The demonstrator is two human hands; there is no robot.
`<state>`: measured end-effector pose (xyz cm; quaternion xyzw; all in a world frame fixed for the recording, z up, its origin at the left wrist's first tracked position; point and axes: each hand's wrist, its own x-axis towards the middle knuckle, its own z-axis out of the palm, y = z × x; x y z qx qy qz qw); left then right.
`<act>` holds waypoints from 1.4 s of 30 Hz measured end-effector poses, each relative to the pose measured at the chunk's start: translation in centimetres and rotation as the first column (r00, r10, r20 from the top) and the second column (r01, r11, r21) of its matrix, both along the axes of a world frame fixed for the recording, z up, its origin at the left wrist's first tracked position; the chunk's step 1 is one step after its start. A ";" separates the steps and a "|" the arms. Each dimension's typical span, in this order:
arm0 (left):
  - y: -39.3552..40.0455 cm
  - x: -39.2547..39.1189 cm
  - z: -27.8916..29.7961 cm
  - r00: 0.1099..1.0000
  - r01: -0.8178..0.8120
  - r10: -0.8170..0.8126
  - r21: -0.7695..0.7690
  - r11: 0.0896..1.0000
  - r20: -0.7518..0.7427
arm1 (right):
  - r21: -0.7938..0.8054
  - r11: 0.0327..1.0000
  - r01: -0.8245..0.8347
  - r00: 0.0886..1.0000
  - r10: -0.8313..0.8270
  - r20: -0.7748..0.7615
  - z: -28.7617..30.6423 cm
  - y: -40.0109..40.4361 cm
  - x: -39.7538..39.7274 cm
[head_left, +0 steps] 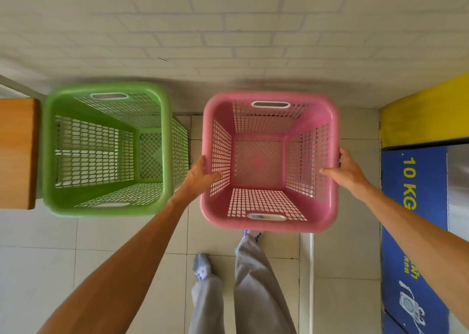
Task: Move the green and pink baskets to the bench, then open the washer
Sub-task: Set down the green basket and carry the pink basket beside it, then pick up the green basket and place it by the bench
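An empty pink basket (270, 222) with perforated walls hangs in front of me above the tiled floor. My left hand (200, 173) grips its left rim, thumb inside the wall. On the opposite rim sits my right hand (349, 171), gripping the same way. An empty green basket (101, 209) stands to the left, next to the end of a wooden bench (17, 153); whether it rests on the bench or on the floor I cannot tell. At the right edge is the washer (416, 206), blue-fronted with "10 KG" lettering and a yellow top; its door is not visible.
A white brick wall (228, 29) runs behind both baskets. My legs in grey trousers (248, 283) and light shoes stand on pale floor tiles below the pink basket. A white strip (311, 270) runs along the floor beside the washer.
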<state>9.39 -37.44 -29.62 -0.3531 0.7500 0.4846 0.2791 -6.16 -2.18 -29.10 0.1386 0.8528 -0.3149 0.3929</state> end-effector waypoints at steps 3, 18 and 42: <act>-0.7 0.6 0.2 1.000 0.009 -0.009 -0.004 1.000 -0.003 | 0.066 0.996 -0.063 0.997 0.066 -0.044 0.4 -0.9 0.6; -16.4 10.6 4.6 0.984 -0.174 0.162 -0.192 0.966 -0.078 | 0.115 0.920 -0.375 0.911 0.388 -0.140 4.9 -19.2 7.0; -39.8 21.4 -1.6 0.990 -0.134 0.144 -0.357 0.924 0.001 | 0.250 0.927 -0.279 0.933 0.323 -0.160 -2.5 -47.0 16.5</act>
